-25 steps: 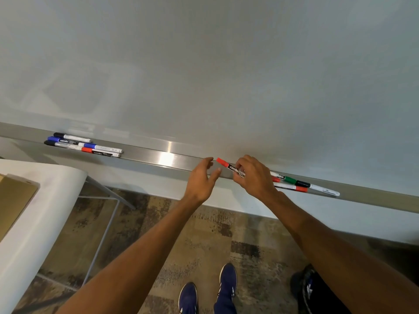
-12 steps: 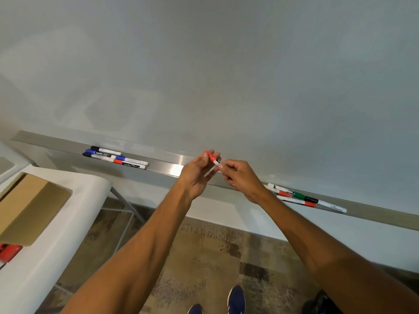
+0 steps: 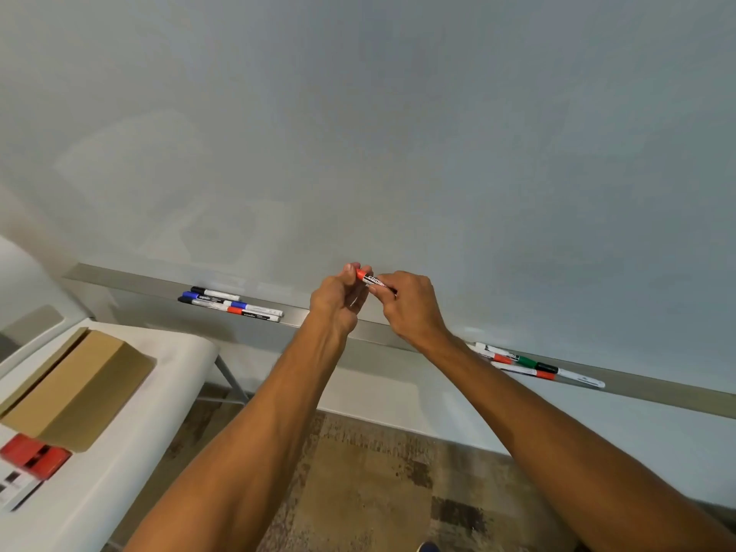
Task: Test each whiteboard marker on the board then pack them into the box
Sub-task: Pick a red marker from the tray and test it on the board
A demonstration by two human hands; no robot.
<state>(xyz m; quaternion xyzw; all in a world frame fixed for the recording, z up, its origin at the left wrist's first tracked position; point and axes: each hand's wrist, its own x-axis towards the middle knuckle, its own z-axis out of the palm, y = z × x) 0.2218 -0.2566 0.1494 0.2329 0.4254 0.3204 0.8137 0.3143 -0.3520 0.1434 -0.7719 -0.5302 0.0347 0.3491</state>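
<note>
Since a second back, your left hand (image 3: pixel 338 300) had come in from open air and joined the right hand (image 3: pixel 412 308) on the red marker (image 3: pixel 368 277), and the pair had lifted clear of the tray (image 3: pixel 657 394). You held that one marker between both hands, left fingertips pinched round its red cap end and right fingers curled round the barrel, just in front of the whiteboard (image 3: pixel 398 133). By my judgement you were about to pull the cap, so the testing looked barely begun: no stroke showed on the board anywhere. Below and left of the grip lay a cluster of markers (image 3: pixel 231 304) in the tray; five caps showed there, two black, two blue and one red, though the bodies overlapped. Below and right of the grip, partly behind your forearm, lay a second cluster (image 3: pixel 533 364) with four caps: two red, one green, one black. That made roughly ten markers in all, one in hand. Far down to the left of the grip sat one cardboard box (image 3: pixel 79 388) on a white table (image 3: pixel 131 472); no marker showed in it, so packing was all left to do. One blurred red packet (image 3: pixel 34 458) lay just beside it.
</note>
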